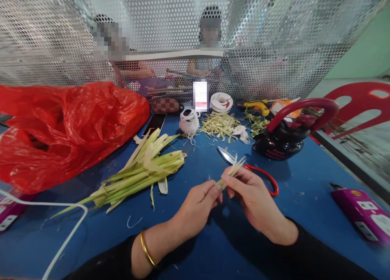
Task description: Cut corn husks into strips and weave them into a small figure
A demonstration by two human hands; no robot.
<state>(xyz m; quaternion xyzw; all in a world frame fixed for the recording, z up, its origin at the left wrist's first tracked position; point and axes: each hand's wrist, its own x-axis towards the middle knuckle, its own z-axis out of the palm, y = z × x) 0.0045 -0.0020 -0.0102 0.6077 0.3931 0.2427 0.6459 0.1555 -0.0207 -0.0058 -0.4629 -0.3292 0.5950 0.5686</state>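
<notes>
Between my two hands is a small bundle of pale husk strips (234, 170), its frayed ends pointing up and away from me. My left hand (198, 205) pinches the lower end, a gold bangle on its wrist. Fingers of my right hand (254, 198) close on the bundle higher up. Red-handled scissors (268, 176) lie just beyond my right hand, which hides part of them; their blade points to the far left. A heap of green-yellow corn husks (143, 170) rests on the blue table (189, 247) to the left.
A red plastic bag (70, 129) fills the far left. Across the back stand a phone (155, 123), white string (189, 122), a ribbon spool (221, 103) and husk scraps (221, 125). A black pot (280, 140) and purple power strip (362, 211) are right; a white cable (68, 235) left.
</notes>
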